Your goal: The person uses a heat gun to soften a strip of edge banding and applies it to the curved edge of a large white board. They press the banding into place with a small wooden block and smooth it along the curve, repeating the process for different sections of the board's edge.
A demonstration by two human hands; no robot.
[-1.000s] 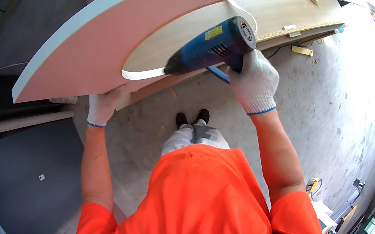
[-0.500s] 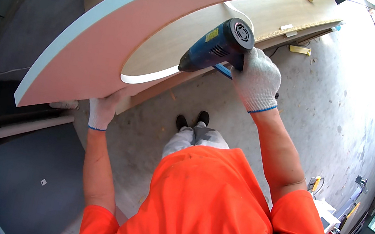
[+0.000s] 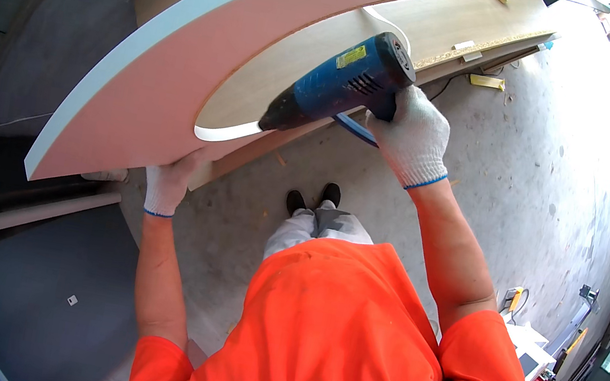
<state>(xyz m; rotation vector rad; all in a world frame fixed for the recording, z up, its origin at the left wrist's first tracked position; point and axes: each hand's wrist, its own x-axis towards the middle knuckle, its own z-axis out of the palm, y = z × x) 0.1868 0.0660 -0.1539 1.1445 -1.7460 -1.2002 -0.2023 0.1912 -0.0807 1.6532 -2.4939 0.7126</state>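
In a white knitted glove, my right hand is closed round the handle of a blue and black heat gun. Its dark nozzle points down and left, close to a white edging strip along the rim of an oval cutout. The cutout is in a curved pink panel with a pale blue-white outer edge. My gloved left hand grips the panel's near edge below the cutout; part of its fingers is hidden. A loose end of white strip curls up beyond the heat gun.
Wooden boards lie under the panel. A dark grey sheet stands at lower left beside a pale roll. A yellow piece lies on the concrete floor. Equipment stands at lower right.
The heat gun has shifted down and left, its nozzle following the cutout's rim, and its body has tilted. My right hand has moved slightly with it; my left stays on the panel.
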